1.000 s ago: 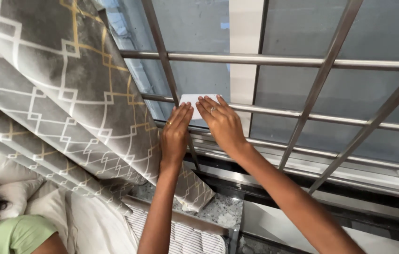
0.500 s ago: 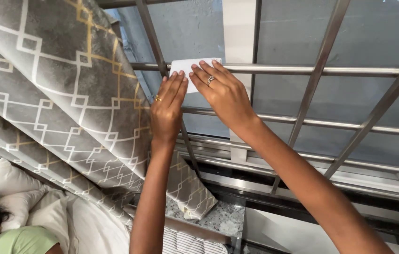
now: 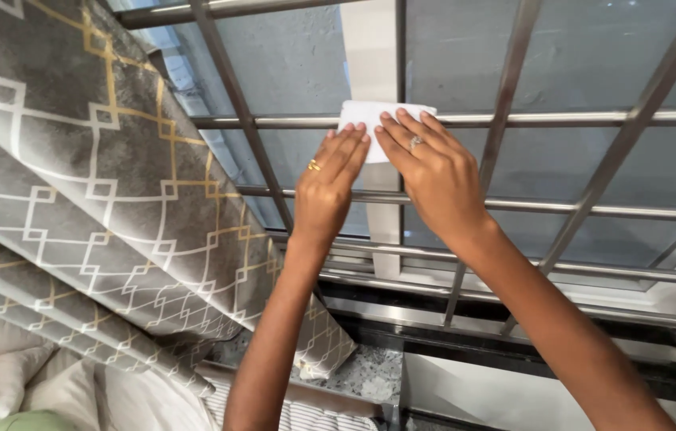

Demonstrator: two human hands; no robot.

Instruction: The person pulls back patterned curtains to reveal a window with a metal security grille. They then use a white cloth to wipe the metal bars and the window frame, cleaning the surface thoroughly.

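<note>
- White cloth (image 3: 370, 120) sits flat on the window's pale upright frame, at the level of a horizontal grille bar (image 3: 561, 118).
- My left hand (image 3: 328, 187) and right hand (image 3: 425, 172) both press it: fingers straight, held together, flat on the cloth, not gripping, so it stays spread.
- Arms raised to reach that high.
- Grey patterned curtain (image 3: 74, 183) hangs pushed left, baring the glass.
- Bed (image 3: 138, 399) below.
</note>
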